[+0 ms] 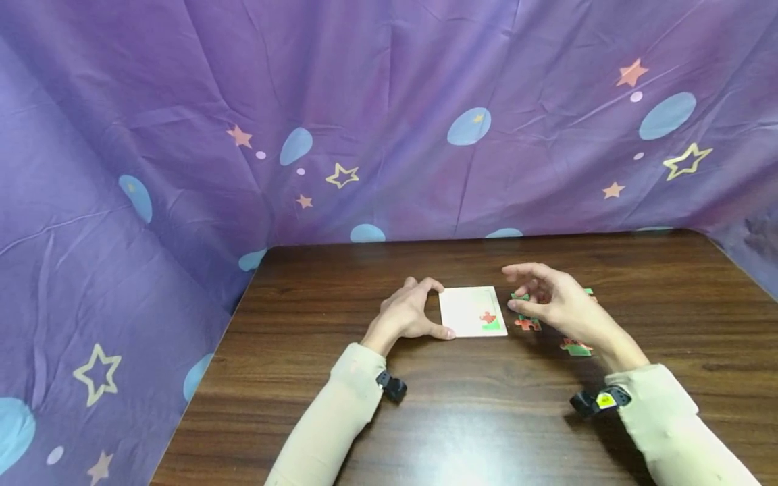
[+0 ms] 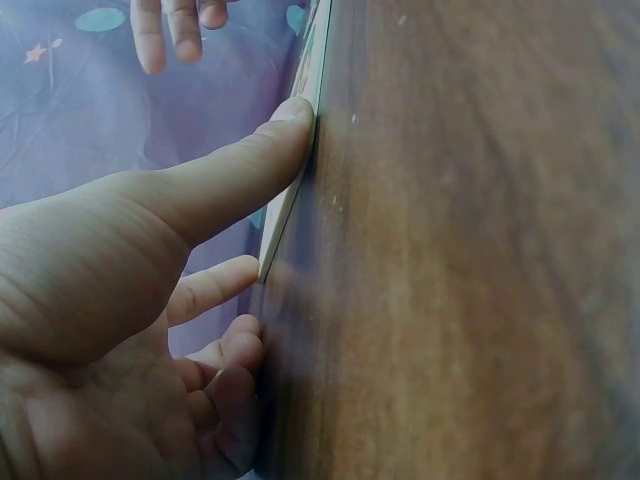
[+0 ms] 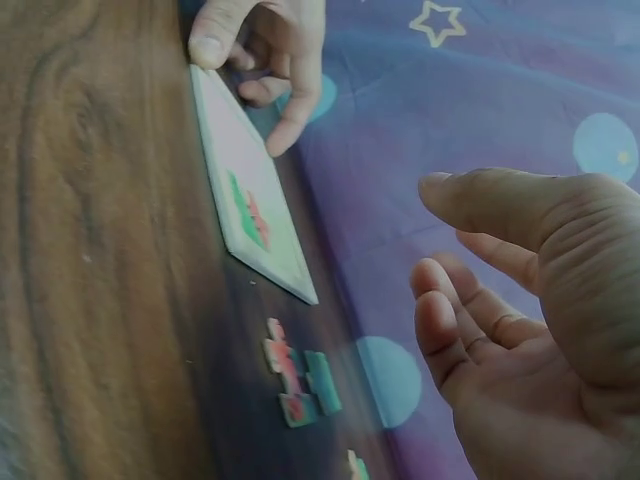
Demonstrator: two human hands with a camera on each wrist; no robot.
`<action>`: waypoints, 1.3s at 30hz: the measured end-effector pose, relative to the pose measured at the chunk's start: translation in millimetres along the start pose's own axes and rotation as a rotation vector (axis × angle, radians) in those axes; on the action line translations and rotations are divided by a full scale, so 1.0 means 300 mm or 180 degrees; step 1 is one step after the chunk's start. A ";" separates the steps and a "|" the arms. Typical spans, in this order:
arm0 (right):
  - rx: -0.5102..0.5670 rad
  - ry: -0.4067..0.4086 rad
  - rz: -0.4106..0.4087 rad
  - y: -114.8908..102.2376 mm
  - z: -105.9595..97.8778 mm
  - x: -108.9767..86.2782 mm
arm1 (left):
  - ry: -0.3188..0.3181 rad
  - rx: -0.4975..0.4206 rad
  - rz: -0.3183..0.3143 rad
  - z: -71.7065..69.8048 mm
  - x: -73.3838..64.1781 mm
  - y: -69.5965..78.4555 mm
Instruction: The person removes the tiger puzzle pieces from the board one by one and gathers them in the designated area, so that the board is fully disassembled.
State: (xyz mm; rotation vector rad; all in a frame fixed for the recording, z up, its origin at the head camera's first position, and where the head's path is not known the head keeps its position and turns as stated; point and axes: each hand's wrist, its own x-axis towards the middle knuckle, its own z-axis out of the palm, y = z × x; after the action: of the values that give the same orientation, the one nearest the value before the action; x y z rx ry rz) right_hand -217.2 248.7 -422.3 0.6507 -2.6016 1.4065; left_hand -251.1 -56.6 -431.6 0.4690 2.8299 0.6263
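Left hand (image 1: 408,314) braces the puzzle board (image 1: 471,311) at its left edge, thumb at the near-left corner and forefinger at the far-left corner, fingers fairly straight. Right hand (image 1: 556,300) hovers loose and empty, fingers relaxed, over loose puzzle pieces (image 1: 527,323) just right of the board. One piece sits in the board's near-right corner. More pieces (image 1: 576,347) lie by the right wrist. Board lies mid-table (image 1: 304,378), dark wood; purple star-print cloth (image 1: 182,135) behind and left.
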 end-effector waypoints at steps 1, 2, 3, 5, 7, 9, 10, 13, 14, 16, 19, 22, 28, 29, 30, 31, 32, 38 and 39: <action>0.0048 -0.0014 0.0011 0.002 0.006 -0.001 | -0.0004 0.0002 0.0003 0.001 0.000 0.000; 0.0097 -0.0028 0.0021 0.004 0.012 -0.001 | -0.0006 0.0005 0.0005 0.001 0.000 0.000; 0.0143 -0.0047 0.0044 0.006 0.017 -0.002 | -0.0007 0.0010 0.0009 0.002 0.000 0.000; 0.0215 -0.0079 0.0059 0.009 0.026 -0.002 | 0.0000 0.0014 0.0008 0.002 0.001 -0.001; 0.0282 -0.0122 0.0067 0.012 0.035 -0.001 | 0.0004 0.0012 0.0007 0.001 0.002 -0.002; 0.0330 -0.0172 0.0073 0.015 0.043 0.001 | 0.0003 0.0007 0.0003 0.000 0.002 -0.003; 0.0338 -0.0189 0.0061 0.016 0.047 0.002 | 0.0001 0.0005 0.0000 -0.001 0.003 -0.003; 0.0320 -0.0257 0.0027 0.022 0.061 0.007 | 0.0002 0.0011 0.0004 -0.002 0.002 -0.003; 0.0322 -0.0282 0.0018 0.024 0.065 0.008 | 0.0006 0.0016 0.0007 -0.002 0.002 -0.004; 0.0337 -0.0329 -0.0003 0.029 0.073 0.009 | 0.0017 0.0025 0.0015 -0.002 0.002 -0.005; 0.0405 -0.0418 0.0021 0.039 0.083 0.008 | 0.0024 0.0026 0.0024 0.000 0.002 -0.005; 0.0399 -0.0484 0.0055 0.047 0.094 0.004 | 0.0016 0.0027 0.0021 0.002 0.002 -0.004; 0.0108 -0.0543 0.0086 0.057 0.103 0.001 | 0.0032 0.0011 0.0020 0.002 0.005 -0.003; 0.0062 -0.0551 0.0095 0.058 0.104 0.000 | 0.0037 0.0004 0.0020 0.002 0.005 -0.003; 0.0020 -0.0559 0.0103 0.057 0.105 -0.001 | 0.0039 0.0000 0.0020 0.002 0.004 -0.003; -0.0008 -0.0565 0.0108 0.057 0.106 -0.002 | 0.0039 -0.0001 0.0018 0.001 0.004 -0.002; -0.0029 -0.0568 0.0110 0.056 0.107 -0.003 | 0.0038 0.0000 0.0019 0.001 0.004 -0.002; -0.0114 -0.0579 0.0076 0.054 0.115 -0.009 | 0.0022 0.0009 -0.0002 0.006 0.003 -0.003; -0.0138 -0.0579 0.0064 0.054 0.116 -0.009 | 0.0017 0.0007 -0.0007 0.007 0.004 -0.003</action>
State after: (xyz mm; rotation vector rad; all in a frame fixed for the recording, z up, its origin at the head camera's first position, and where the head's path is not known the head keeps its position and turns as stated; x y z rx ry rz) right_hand -218.0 228.9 -455.1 0.7831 -2.7752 1.3514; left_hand -251.8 -56.2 -434.1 0.4651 2.8362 0.6248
